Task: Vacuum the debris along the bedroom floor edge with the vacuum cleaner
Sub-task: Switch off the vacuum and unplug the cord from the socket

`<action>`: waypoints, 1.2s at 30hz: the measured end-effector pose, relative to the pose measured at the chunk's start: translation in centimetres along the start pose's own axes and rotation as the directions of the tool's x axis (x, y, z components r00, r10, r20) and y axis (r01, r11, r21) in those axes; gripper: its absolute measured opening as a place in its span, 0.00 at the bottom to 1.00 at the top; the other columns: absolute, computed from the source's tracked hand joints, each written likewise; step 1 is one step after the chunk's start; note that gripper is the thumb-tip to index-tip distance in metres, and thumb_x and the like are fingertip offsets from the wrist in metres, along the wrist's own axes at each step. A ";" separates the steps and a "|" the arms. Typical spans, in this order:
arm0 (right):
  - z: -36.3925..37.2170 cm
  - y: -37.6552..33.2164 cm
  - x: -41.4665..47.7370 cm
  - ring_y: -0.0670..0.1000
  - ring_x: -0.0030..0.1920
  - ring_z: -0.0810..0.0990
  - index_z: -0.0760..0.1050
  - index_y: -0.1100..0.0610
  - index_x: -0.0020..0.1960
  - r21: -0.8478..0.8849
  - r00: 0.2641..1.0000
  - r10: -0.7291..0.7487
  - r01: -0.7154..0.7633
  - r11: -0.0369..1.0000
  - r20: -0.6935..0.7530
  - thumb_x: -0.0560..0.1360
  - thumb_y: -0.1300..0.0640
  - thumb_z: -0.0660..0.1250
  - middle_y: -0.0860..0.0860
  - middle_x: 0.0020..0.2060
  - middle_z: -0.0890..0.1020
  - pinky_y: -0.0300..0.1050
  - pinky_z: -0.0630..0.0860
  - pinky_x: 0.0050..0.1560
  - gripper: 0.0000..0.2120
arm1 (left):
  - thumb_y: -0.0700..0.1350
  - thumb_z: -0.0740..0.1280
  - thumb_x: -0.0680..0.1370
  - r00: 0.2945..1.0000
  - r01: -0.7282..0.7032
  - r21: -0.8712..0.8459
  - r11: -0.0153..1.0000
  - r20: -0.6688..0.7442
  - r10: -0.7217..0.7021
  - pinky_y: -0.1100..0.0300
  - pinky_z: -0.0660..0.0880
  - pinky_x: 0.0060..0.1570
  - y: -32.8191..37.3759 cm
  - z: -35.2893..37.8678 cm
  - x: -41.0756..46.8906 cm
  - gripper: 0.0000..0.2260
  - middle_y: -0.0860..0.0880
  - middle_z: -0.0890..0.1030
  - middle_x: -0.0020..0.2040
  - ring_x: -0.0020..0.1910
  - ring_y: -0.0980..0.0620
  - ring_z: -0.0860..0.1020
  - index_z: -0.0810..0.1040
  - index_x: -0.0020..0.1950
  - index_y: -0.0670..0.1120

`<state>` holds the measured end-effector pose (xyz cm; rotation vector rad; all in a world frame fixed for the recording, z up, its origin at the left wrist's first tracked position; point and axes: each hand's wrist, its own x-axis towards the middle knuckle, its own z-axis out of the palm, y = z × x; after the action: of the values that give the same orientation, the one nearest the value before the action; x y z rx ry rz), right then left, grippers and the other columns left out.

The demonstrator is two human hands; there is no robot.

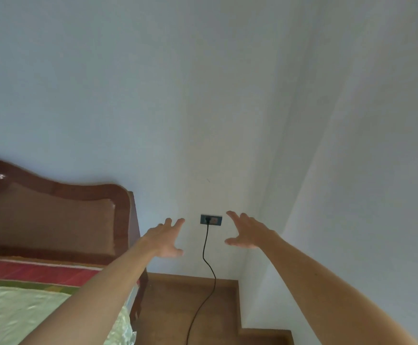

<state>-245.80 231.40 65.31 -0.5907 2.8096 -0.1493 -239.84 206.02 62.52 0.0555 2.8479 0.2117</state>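
Note:
Both arms reach forward toward the pale blue wall. My left hand [167, 237] is spread, fingers apart, holding nothing, just left of a dark wall socket [211, 219]. My right hand [246, 231] is likewise spread and empty, just right of the socket. A black plug sits in the socket, and its black cord [206, 247] hangs down between my hands and trails across the brown wooden floor [178, 307] toward the bottom edge. The vacuum cleaner itself is out of view, and no debris can be made out on the floor.
A bed with a dark wooden headboard [53, 215] and a red, green and pale cover [16, 310] fills the lower left. A wall corner [277, 195] juts out at the right, leaving a narrow strip of floor beside the bed.

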 end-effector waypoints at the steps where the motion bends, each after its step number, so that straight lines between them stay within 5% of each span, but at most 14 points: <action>1: 0.2 0.1 0.9 0.58 0.66 0.70 0.47 0.46 0.78 0.000 1.000 0.000 0.000 1.000 0.005 0.75 0.40 0.66 0.55 0.68 0.68 0.53 0.72 0.61 0.40 | 0.57 0.69 0.76 1.000 0.002 -0.002 1.000 0.009 -0.001 0.48 0.72 0.66 -0.3 0.1 0.8 0.43 0.42 0.59 0.78 0.72 0.41 0.68 0.44 0.82 0.54; 20: 7.7 8.7 26.3 0.58 0.66 0.71 0.43 0.47 0.80 0.074 0.972 -0.037 0.021 0.997 0.231 0.77 0.39 0.63 0.56 0.69 0.68 0.54 0.73 0.62 0.41 | 0.57 0.68 0.76 0.973 0.081 -0.075 0.994 0.223 -0.063 0.49 0.73 0.65 -3.5 6.1 25.7 0.43 0.44 0.61 0.76 0.70 0.42 0.70 0.44 0.81 0.55; 29: 13.8 10.8 32.3 0.57 0.69 0.70 0.44 0.48 0.80 0.127 0.943 -0.024 -0.019 0.992 0.331 0.79 0.41 0.63 0.56 0.72 0.66 0.51 0.71 0.64 0.39 | 0.57 0.68 0.77 0.923 0.106 -0.108 0.989 0.380 -0.057 0.48 0.74 0.65 -4.6 13.3 30.4 0.42 0.43 0.58 0.79 0.71 0.40 0.70 0.45 0.82 0.54; 36: 18.7 10.8 36.6 0.57 0.67 0.71 0.48 0.50 0.80 0.205 0.958 0.030 -0.091 0.975 0.287 0.80 0.43 0.61 0.55 0.71 0.68 0.52 0.73 0.63 0.35 | 0.52 0.70 0.78 0.932 0.109 -0.227 0.968 0.361 -0.020 0.47 0.74 0.66 -5.2 19.3 34.2 0.39 0.42 0.59 0.79 0.70 0.41 0.73 0.48 0.81 0.54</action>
<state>-277.02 225.41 37.06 -0.4353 2.4893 -0.3269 -267.29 205.55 33.86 -0.0476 2.4383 0.4836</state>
